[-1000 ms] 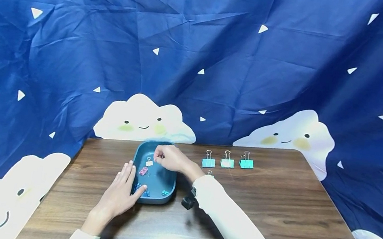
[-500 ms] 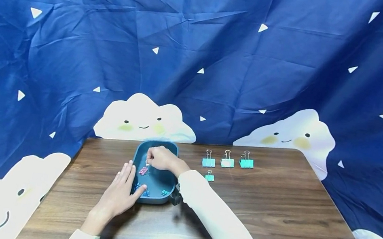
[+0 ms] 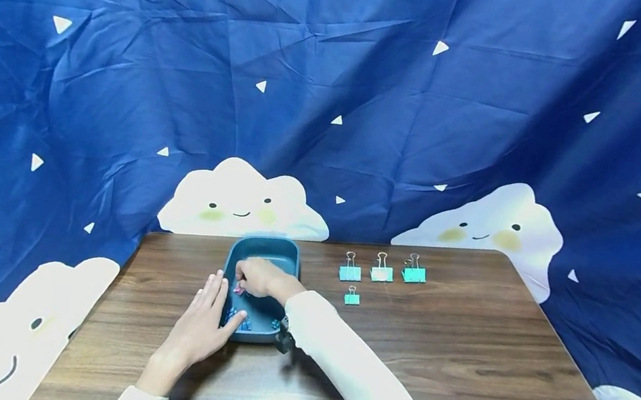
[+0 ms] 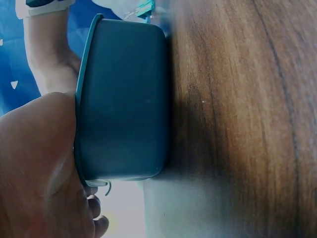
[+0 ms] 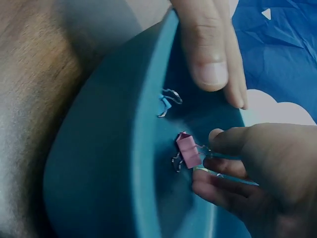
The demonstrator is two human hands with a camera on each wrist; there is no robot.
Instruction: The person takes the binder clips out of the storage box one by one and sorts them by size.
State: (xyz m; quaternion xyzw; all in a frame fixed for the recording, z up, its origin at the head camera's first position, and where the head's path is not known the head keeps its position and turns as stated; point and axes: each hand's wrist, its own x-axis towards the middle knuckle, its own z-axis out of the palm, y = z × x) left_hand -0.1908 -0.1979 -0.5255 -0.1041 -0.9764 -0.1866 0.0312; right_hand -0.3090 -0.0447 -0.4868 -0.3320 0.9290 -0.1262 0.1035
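Note:
My right hand [image 3: 261,278] reaches down into a blue-teal rectangular box [image 3: 294,265]. Its thumb and fingertips pinch at the wire handle of a small pink binder clip [image 5: 188,150], close to the box floor. My left hand [image 3: 200,327] lies along the box's left side, fingers straight, with the thumb over the near rim. Seen from the left wrist, the palm presses against the box's outer wall [image 4: 124,99]. Small blue binder clips [image 3: 245,323] lie in the near left corner, and a teal one [image 3: 275,324] lies at the near right.
To the right of the box, three larger binder clips stand in a row: light blue [image 3: 350,273], whitish [image 3: 382,274] and green [image 3: 414,275]. A small teal clip [image 3: 352,299] sits in front of them. The wooden table [image 3: 458,356] meets a blue cloud-print cloth [image 3: 372,98] behind.
My right hand has moved left and nearer within the box, past the small white clip, which is now out of sight, to the pink one. The left hand stays put.

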